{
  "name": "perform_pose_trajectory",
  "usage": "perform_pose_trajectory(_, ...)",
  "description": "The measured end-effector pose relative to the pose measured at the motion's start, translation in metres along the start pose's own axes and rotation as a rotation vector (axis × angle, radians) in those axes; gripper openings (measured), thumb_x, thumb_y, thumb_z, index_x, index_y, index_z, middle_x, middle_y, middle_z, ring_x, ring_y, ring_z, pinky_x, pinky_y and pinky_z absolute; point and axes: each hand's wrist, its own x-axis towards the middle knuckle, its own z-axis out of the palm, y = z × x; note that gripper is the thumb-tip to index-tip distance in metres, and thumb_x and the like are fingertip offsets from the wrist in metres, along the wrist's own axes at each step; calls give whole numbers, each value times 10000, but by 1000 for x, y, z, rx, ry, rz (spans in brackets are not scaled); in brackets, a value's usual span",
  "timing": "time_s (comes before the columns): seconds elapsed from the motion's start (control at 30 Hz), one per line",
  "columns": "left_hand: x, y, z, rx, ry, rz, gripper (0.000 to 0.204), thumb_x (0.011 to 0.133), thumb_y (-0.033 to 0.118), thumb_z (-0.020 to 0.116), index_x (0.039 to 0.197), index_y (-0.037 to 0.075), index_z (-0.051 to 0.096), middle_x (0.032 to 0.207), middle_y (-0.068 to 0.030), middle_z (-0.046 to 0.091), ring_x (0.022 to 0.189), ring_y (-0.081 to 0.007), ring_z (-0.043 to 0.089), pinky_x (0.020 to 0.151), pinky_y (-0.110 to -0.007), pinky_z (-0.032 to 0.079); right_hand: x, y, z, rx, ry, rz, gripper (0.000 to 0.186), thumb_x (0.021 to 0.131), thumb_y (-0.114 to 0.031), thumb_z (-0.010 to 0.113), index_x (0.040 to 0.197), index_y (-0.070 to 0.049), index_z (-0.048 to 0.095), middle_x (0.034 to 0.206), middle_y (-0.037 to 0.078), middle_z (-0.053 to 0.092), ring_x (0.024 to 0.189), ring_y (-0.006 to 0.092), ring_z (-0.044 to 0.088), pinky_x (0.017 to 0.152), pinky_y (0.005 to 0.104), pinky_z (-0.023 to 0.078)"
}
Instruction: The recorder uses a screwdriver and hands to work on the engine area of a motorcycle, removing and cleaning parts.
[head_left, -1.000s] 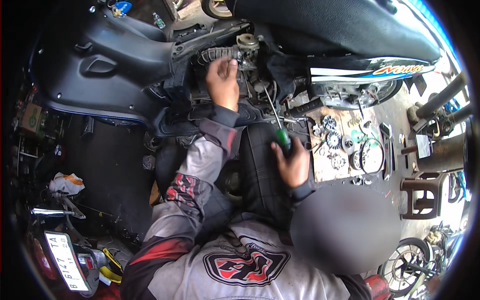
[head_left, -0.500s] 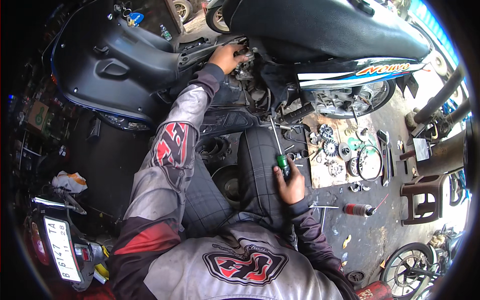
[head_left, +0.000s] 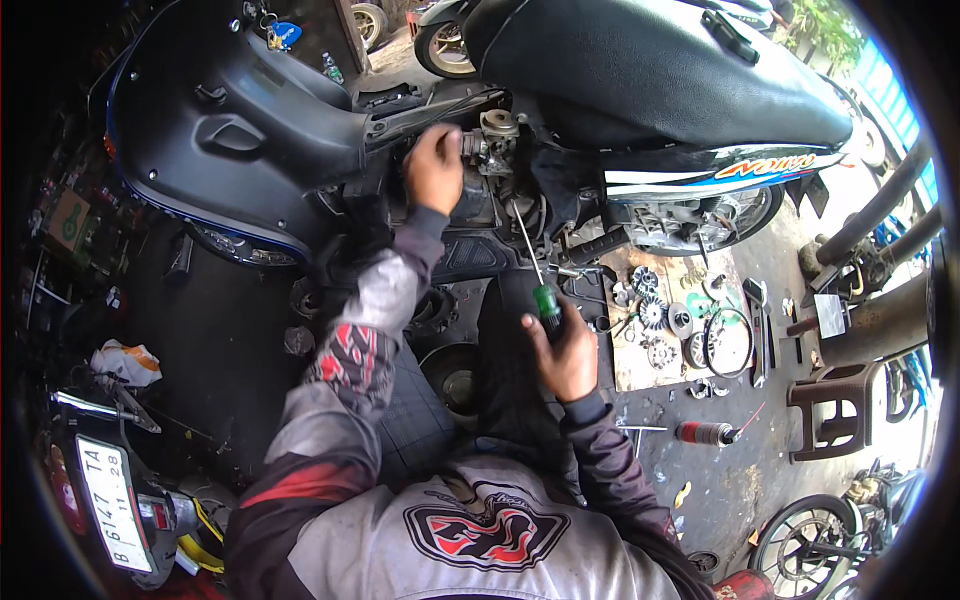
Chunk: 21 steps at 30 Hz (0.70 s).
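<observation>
My left hand (head_left: 434, 172) is curled beside the carburetor (head_left: 497, 150) in the open middle of the scooter, by a ribbed rubber hose (head_left: 469, 143); what its fingers hold, if anything, is hidden. My right hand (head_left: 563, 355) grips a screwdriver (head_left: 545, 301) by its green handle, over my right thigh. The long metal shaft points up into the engine area below the carburetor, its tip among dark parts. The black floorboard (head_left: 470, 252) lies just left of the shaft.
A board (head_left: 640, 370) with several gears, discs and rings lies at right, near a spray can (head_left: 705, 432) and brown plastic stool (head_left: 835, 405). The scooter's front panel (head_left: 230, 90) and seat (head_left: 650, 70) flank the engine. Other motorbikes (head_left: 800, 530) stand around.
My left hand went up onto the carburetor, then came back down and left of it. My right hand has shifted slightly, and the screwdriver's shaft again reaches into the engine area.
</observation>
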Motion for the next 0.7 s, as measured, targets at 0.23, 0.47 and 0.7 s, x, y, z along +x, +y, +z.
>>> perform_pose_trajectory(0.23,-56,-30,-10,-821,-334,-939,220,1010,162,585,1132,-21,596,885,-125,710,696,-181,685,630,-292,555,55,-18,42,-73,-7,-300,493,905,-98,618,1343,89,493,1078,337,649,994,479,653,854,467,532)
perform_pose_trajectory(0.47,-60,-51,8,-1103,-352,-1053,202,1023,104,527,1214,55,569,1062,-137,696,997,-238,679,876,-374,542,77,-26,72,-223,2,-310,459,908,-90,633,1333,55,541,999,305,681,915,426,696,769,441,555)
perform_pose_trajectory(0.7,-51,-50,25,-1138,-314,-1052,240,1017,69,509,1250,32,554,1056,-146,697,904,-241,685,815,-373,549,92,-33,77,-252,18,-283,482,884,-104,631,1327,63,546,935,331,655,853,469,660,750,495,524)
